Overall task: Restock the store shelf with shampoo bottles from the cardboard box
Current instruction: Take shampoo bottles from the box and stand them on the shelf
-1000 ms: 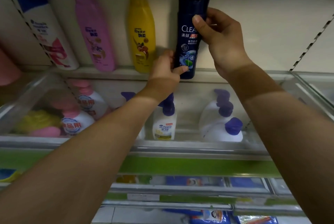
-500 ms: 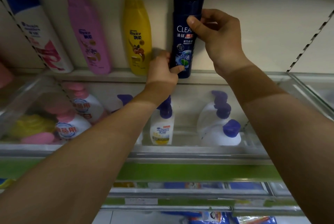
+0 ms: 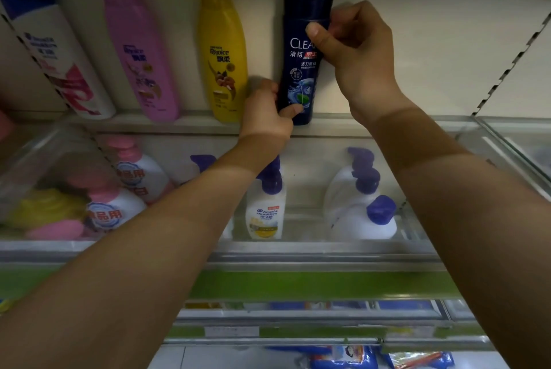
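Note:
A dark blue Clear shampoo bottle (image 3: 301, 49) stands upright on the top shelf (image 3: 185, 125), to the right of a yellow Rejoice bottle (image 3: 223, 52). My right hand (image 3: 354, 52) grips its upper right side, thumb across the label. My left hand (image 3: 265, 112) holds its base, fingers curled round the lower left edge and thumb on the front. The cardboard box is out of view.
A pink bottle (image 3: 140, 52) and a white bottle (image 3: 56, 52) with a blue cap stand further left on the top shelf. The shelf below holds pump bottles (image 3: 265, 204) behind a clear rail (image 3: 328, 252). Bare shelf lies right of the blue bottle.
The blue bottle and both hands have stayed nearly in place. My right thumb has slid a little lower on the label. The view has shifted slightly.

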Tool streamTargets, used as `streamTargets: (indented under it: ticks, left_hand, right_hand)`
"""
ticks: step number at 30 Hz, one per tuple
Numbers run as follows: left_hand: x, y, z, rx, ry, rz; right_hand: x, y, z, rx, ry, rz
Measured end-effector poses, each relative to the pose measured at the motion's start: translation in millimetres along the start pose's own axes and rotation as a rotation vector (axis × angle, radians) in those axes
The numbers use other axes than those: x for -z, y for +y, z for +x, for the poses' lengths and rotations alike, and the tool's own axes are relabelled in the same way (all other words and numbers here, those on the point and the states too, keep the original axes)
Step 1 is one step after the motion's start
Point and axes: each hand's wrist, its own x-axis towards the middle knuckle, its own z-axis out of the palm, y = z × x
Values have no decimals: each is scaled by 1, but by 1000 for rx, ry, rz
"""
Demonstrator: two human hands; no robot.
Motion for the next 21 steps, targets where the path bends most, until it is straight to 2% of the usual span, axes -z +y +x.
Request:
streamTargets:
  ticks: [11,16,21]
  left_hand:
    - [13,9,-13,109,-17,-49]
    - [28,12,-37,150,-29,-107]
    - [48,28,-67,147,-43,-116]
  right_hand:
    - [-2,-8,-10,-166,19,-5]
    - [3,-9,-34,-257,52,-74]
    - [4,-23,-67,-314,39,-40]
